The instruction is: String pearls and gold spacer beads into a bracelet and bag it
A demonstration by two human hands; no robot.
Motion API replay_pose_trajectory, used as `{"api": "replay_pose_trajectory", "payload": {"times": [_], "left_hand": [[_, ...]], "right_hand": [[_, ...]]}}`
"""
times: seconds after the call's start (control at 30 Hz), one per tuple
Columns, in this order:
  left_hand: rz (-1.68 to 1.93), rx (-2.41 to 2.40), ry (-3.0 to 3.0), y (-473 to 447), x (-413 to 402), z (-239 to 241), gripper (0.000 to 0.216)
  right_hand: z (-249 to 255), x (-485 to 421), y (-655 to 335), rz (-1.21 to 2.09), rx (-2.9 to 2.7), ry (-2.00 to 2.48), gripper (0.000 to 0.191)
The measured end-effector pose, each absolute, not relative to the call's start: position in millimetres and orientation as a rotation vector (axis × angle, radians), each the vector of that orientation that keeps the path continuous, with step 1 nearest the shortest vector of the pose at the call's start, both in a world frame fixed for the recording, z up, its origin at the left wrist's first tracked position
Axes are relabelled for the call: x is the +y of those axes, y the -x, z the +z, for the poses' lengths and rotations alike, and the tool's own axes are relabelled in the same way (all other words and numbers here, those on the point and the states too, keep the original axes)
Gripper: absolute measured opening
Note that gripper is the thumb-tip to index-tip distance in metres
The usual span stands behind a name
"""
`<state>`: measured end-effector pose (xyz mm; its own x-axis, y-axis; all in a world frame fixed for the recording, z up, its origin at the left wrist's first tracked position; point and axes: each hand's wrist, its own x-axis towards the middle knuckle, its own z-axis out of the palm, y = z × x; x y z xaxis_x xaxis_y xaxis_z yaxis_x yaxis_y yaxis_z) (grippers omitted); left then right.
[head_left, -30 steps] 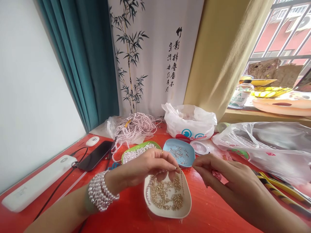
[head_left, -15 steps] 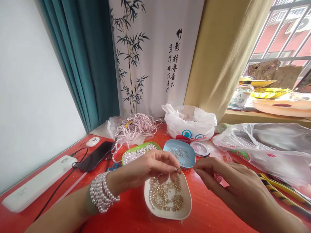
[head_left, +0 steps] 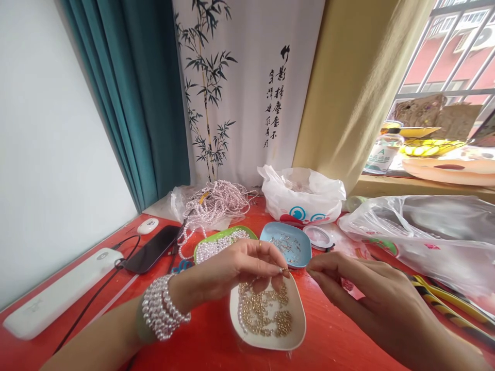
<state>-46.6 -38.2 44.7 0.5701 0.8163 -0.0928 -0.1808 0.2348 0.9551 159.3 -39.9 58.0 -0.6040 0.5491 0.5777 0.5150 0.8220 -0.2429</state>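
Note:
Over the white dish (head_left: 270, 344), my left hand (head_left: 242, 263) pinches a small pearl bead (head_left: 281, 270) with a gold bit beside it, between thumb and forefinger. A strand of pearl beads (head_left: 240, 312) lies along the dish's left side, partly hidden by that hand. Gold beads (head_left: 253, 312) are spread in the dish. Coils of pearl strand (head_left: 162, 306) wrap my left wrist. To the right, apart from it, my right hand (head_left: 371, 288) is closed in a pinch level with the bead; whatever its fingertips hold is too fine to make out.
Behind my hands sit a green tray (head_left: 246, 230) of pearls and a blue dish (head_left: 270, 228) of small metal pieces. Pearl strands (head_left: 220, 201) heap farther back beside a white bag (head_left: 305, 198). Yellow-black pliers (head_left: 444, 304) lie right; a phone (head_left: 154, 250) and white power bank (head_left: 64, 293) lie left.
Both hands stay almost where they were, still pinching. My right fingertips have shifted very slightly to the left.

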Motion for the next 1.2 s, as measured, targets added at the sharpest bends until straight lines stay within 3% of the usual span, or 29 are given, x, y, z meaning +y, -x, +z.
{"api": "replay_pose_trajectory", "payload": {"times": [0.6, 1.2], "left_hand": [[0.777, 0.650, -1.131, 47.3, -37.4, 41.3, 0.009], [0.786, 0.765, -1.300, 49.0, -38.9, 45.9, 0.011]], "right_hand": [[59.7, -41.0, -158.2, -0.059, -2.294, 0.751, 0.013], [52.9, -36.3, -158.5, 0.049, -2.347, 0.683, 0.011]]}}
